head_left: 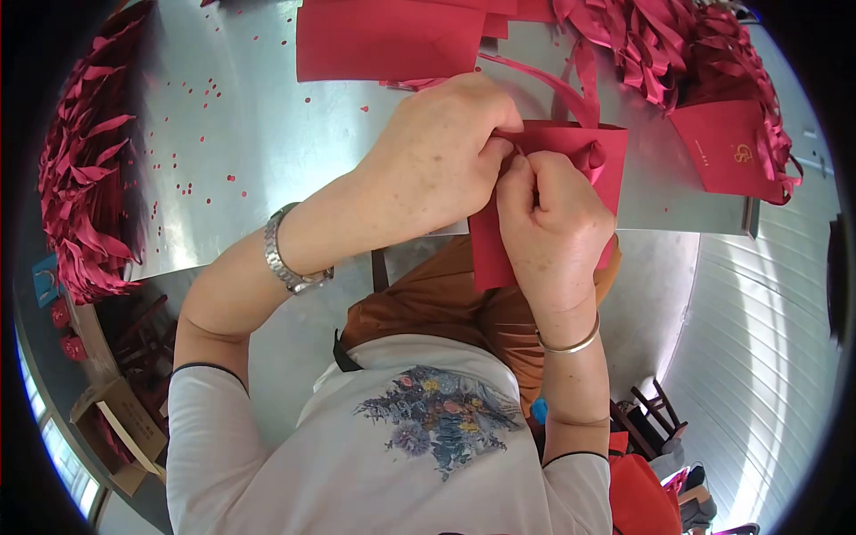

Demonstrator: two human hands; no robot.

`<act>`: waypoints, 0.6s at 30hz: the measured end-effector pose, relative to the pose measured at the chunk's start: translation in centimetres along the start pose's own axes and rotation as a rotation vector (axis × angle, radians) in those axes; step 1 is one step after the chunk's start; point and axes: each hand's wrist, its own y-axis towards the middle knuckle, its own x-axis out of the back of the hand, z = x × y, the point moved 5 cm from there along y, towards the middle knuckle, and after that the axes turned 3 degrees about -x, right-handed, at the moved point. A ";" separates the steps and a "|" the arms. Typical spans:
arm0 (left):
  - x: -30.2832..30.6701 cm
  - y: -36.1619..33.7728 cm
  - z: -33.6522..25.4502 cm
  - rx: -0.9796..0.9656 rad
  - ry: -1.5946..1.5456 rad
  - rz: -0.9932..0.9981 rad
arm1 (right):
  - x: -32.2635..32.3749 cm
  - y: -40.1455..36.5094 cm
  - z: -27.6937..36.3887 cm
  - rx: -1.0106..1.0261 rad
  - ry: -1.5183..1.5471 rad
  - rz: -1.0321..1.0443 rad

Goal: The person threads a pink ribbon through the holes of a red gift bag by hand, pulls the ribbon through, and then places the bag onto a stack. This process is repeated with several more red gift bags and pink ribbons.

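Note:
A red paper bag [489, 253] hangs at the table's near edge, in front of my lap. My left hand [446, 152] is closed in a pinch at the bag's upper edge. Close beside it, my right hand [555, 214] pinches too, its thumb and fingertips pressed together against the bag. A thin piece of the red ribbon shows between the two sets of fingertips, though most of it is covered by my fingers. A loop of red ribbon [584, 94] rises behind the bag's top edge.
Flat red bags [388, 40] lie on the metal table [232, 116], amid scattered red paper dots. Piles of ribboned bags stand on the left [89, 178] and far right [642, 53]. A bag with a gold logo [731, 147] leans by the right corner.

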 end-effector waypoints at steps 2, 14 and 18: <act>-0.1 -0.1 -0.3 -0.047 0.044 -0.022 | 0.1 0.2 0.0 0.041 -0.038 -0.011; -0.1 0.1 1.0 0.129 -0.010 0.017 | -0.7 1.3 -1.2 0.076 0.021 0.092; 0.0 0.4 1.1 0.188 -0.073 0.057 | -0.7 1.0 -0.5 0.313 -0.223 0.046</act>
